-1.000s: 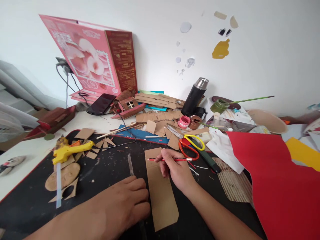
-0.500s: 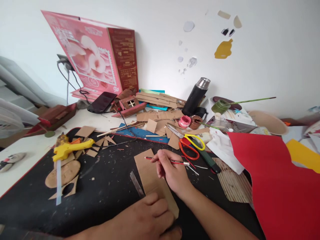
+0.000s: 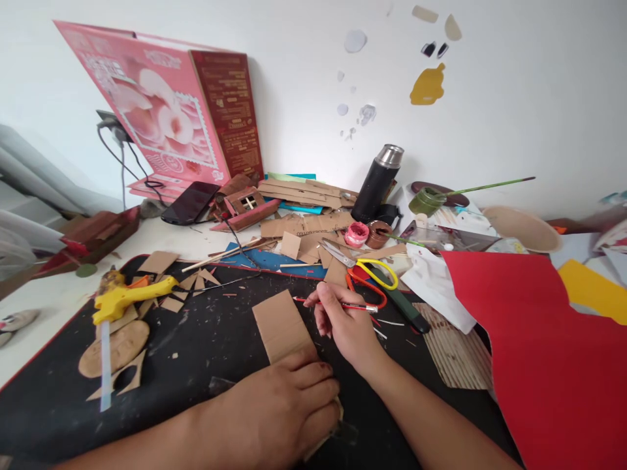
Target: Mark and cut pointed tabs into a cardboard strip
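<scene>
A red-and-black pencil [image 3: 356, 307] is pinched in my right hand [image 3: 345, 329], its tip pointing left above the far right edge of a brown cardboard piece [image 3: 281, 323]. My left hand [image 3: 289, 405] is curled over the near part of that cardboard, fingers pressed together. From under it a clear plastic ruler [image 3: 221, 385] sticks out on the left, and a clear end shows on the right by the fingertips. The palm hides the ruler's middle and much of the cardboard. Just beyond my right hand lie scissors [image 3: 375, 274] with yellow and red handles.
A yellow glue gun [image 3: 130, 297] lies left on the black mat [image 3: 196, 346], near cardboard scraps. Behind are a small model boat [image 3: 247, 207], a black flask [image 3: 377, 183] and paint jars [image 3: 356, 234]. Red sheet [image 3: 529, 346] covers the right side.
My left hand has moved further up over the cardboard, and the ruler has turned from beside the cardboard to crosswise beneath the hand. The pencil has shifted right, off the cardboard's middle.
</scene>
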The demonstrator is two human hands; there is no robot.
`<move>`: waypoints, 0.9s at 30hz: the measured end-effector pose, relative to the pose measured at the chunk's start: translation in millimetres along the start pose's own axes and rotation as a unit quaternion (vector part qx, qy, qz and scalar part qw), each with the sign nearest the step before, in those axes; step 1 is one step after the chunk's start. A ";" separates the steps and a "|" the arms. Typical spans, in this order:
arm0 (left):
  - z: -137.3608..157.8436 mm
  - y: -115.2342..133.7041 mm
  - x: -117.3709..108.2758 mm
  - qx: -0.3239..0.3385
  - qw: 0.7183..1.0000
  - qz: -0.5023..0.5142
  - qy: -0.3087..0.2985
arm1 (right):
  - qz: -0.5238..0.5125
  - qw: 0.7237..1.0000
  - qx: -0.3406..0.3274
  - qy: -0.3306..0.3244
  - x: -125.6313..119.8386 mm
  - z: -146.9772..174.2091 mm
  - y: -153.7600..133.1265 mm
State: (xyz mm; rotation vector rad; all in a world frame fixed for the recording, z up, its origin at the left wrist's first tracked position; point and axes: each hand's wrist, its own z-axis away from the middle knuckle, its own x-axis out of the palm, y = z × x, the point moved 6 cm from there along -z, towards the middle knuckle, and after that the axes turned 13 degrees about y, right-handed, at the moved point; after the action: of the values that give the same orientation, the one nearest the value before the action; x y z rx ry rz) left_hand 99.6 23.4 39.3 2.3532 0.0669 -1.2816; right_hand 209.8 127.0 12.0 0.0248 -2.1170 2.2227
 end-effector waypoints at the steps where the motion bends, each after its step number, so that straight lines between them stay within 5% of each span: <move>1: 0.4 -0.9 -1.7 -0.003 1.000 0.010 -0.002 | 0.000 1.000 0.001 0.000 -0.1 0.0 0.5; 12: 14.0 -14.5 -21.2 -0.048 0.994 0.093 -0.019 | 0.008 1.000 -0.006 -0.004 -2.0 -2.0 -0.4; 21: -13.3 22.2 -66.6 -0.007 0.999 0.000 -0.040 | 0.011 1.000 -0.007 -0.003 -2.7 -2.8 -3.0; 27: -18.4 -0.5 -44.8 0.005 0.997 0.000 -0.077 | 0.010 1.000 -0.005 0.017 -6.9 -5.9 -3.0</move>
State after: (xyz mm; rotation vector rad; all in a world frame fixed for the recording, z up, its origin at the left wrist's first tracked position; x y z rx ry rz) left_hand 88.7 39.1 83.8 2.2538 0.0105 -1.4619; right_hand 217.1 132.7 14.2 -0.0358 -2.1203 2.2070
